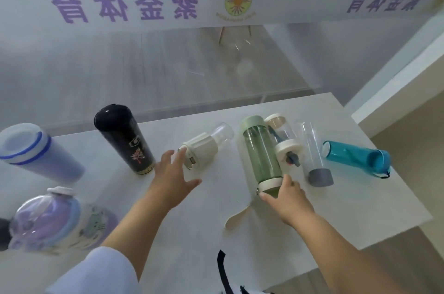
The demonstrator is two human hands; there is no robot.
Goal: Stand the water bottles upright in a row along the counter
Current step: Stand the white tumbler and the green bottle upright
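Nearby, left hand (173, 179) spread beside cream bottle (204, 149); right hand (287, 198) pinching green bottle (260, 151).

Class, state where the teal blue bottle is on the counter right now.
The teal blue bottle lies on its side at the counter's far right, just right of the clear bottle with the grey cap.

I see the counter (348, 209) holding three upright bottles at left: a lidded tumbler (36, 151), a tall flask (125, 139) right of it, a cartoon-printed bottle (60, 219) nearest me. Lying rightward: a portable blender (204, 149), a tinted bottle (262, 151), a clear tumbler (314, 151), then a strap-capped bottle (355, 156) farthest right.
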